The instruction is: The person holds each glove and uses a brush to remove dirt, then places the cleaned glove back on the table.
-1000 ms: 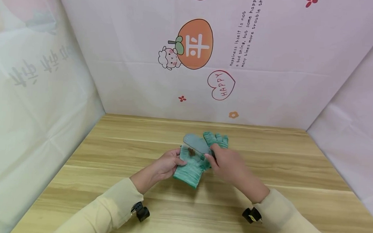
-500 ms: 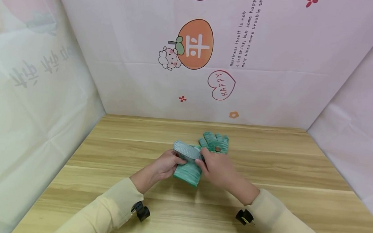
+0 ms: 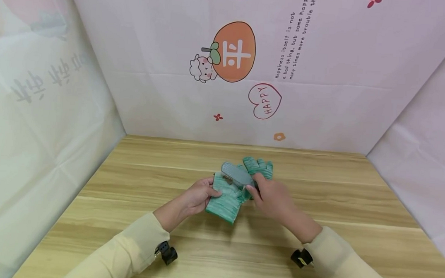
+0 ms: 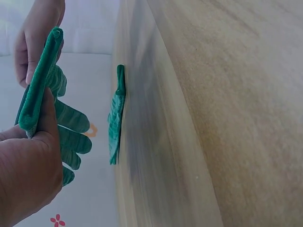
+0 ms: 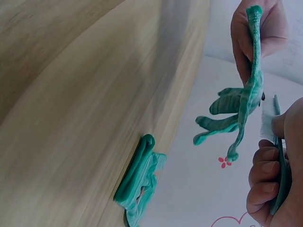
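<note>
My left hand grips the cuff of a green knitted glove, thumb on top, and holds it above the table. The glove's fingers hang below in the left wrist view. A dark brown stain shows on the glove beside the brush. My right hand has its fingers curled round the handle of a grey-blue scrubbing brush, whose pale bristles face the glove. Whether the bristles touch the fabric I cannot tell. A second green glove lies on the table behind the right hand.
The wood-grain table runs back to a white printed cloth wall. More white cloth hangs on the left side and the right side. Black wrist cameras sit on both sleeves.
The brush swept left and toward me over the glove, near the left fingers, then went back right and away, baring the cuff. The left hand and its glove stay nearly in place.
</note>
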Demonstrator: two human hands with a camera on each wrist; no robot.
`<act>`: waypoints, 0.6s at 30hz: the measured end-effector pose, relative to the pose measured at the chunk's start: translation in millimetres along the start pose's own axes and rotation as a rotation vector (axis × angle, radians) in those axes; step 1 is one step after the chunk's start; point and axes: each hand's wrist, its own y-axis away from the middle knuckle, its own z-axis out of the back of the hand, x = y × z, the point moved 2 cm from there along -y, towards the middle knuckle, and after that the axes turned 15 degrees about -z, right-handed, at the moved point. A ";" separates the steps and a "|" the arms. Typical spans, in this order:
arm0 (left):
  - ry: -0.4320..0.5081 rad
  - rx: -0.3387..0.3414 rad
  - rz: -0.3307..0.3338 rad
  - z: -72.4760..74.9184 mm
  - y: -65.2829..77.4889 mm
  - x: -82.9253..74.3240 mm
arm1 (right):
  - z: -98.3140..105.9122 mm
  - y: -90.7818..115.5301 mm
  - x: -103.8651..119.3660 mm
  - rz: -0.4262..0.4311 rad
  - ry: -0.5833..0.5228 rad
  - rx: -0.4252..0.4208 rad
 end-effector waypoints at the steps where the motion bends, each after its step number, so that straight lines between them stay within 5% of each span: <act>1: 0.000 0.001 -0.001 0.4 0.6 -0.3 | -0.2 0.3 -1.7 0.003 0.000 -0.006; 11: -0.005 -0.005 -0.002 0.4 1.5 -0.4 | 6.9 1.1 -3.0 0.014 0.032 -0.018; 18: -0.010 0.017 0.002 -4.4 0.2 0.1 | 8.2 5.7 20.1 0.126 0.033 -0.018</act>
